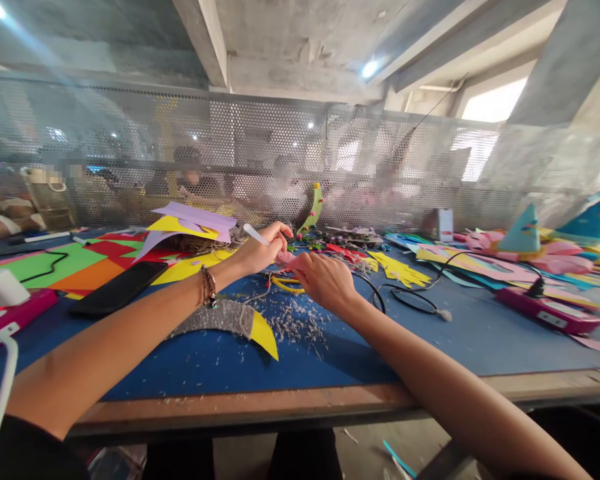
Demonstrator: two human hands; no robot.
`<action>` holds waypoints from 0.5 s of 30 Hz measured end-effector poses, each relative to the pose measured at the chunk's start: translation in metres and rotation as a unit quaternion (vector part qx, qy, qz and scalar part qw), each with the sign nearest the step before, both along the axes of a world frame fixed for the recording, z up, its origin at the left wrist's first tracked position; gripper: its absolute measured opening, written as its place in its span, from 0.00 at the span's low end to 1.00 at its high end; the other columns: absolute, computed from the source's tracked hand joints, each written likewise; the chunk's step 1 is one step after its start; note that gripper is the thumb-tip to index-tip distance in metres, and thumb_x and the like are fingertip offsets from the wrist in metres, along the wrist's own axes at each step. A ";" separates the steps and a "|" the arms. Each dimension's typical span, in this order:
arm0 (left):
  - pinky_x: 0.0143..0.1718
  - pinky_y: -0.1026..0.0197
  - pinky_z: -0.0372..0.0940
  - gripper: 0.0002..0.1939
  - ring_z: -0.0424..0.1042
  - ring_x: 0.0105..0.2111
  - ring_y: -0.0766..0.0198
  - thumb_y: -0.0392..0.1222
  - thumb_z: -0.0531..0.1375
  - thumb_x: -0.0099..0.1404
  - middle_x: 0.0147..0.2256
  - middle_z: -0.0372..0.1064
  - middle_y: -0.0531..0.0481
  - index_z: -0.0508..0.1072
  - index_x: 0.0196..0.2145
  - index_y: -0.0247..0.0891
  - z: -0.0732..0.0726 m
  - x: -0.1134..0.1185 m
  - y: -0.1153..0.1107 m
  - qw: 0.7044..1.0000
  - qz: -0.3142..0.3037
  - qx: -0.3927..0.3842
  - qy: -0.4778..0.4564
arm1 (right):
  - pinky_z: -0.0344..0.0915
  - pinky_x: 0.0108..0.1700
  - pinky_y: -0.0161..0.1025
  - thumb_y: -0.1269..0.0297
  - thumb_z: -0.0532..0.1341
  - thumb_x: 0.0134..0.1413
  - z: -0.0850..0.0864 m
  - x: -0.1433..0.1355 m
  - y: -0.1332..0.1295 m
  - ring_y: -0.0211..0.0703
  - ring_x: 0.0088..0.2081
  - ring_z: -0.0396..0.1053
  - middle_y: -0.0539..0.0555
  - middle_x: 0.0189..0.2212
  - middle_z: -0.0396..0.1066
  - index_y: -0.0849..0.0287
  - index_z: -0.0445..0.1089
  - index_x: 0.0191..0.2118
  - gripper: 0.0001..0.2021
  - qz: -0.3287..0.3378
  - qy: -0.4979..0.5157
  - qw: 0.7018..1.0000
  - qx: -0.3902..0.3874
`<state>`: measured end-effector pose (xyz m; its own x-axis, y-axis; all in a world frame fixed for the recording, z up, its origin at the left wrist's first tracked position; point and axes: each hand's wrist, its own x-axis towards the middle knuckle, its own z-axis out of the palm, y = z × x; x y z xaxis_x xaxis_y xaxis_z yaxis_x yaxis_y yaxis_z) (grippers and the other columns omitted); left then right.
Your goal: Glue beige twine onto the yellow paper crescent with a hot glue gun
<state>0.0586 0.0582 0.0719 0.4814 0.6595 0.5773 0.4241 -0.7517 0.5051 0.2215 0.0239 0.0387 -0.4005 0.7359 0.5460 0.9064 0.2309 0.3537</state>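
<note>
Both hands meet over the middle of the table. My left hand (266,249) has its fingers curled round a small pink item (286,259), with a white stick-like end (253,232) rising beside the thumb side. My right hand (326,279) closes on the other side of the same pink item, whose exact shape is mostly hidden by the fingers. Below the left wrist lies a crescent (220,316) covered in grey bits, with a bare yellow tip (265,335). Loose grey shreds (300,323) are scattered to its right.
Coloured paper sheets (97,261) and a black phone (120,288) lie left. A green curved craft (313,212) stands by the mesh partition (260,147). Black cable, a magenta power strip (549,311) and paper hats (520,230) are at the right.
</note>
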 end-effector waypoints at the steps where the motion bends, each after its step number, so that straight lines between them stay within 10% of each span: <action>1: 0.37 0.57 0.63 0.08 0.66 0.33 0.65 0.37 0.49 0.65 0.33 0.65 0.49 0.66 0.37 0.33 0.000 0.001 0.001 1.000 0.005 0.014 0.013 | 0.49 0.26 0.35 0.59 0.46 0.58 0.000 0.000 0.000 0.41 0.32 0.68 0.55 0.29 0.71 0.61 0.63 0.34 0.13 -0.001 0.000 1.000 0.000; 15: 0.56 0.43 0.33 0.15 0.54 0.54 0.55 0.31 0.49 0.61 0.51 0.60 0.45 0.67 0.44 0.36 -0.007 0.010 0.011 0.982 0.021 0.092 0.161 | 0.51 0.28 0.36 0.60 0.46 0.58 -0.002 -0.003 -0.003 0.42 0.32 0.68 0.55 0.30 0.71 0.61 0.65 0.35 0.14 0.017 0.005 1.000 -0.006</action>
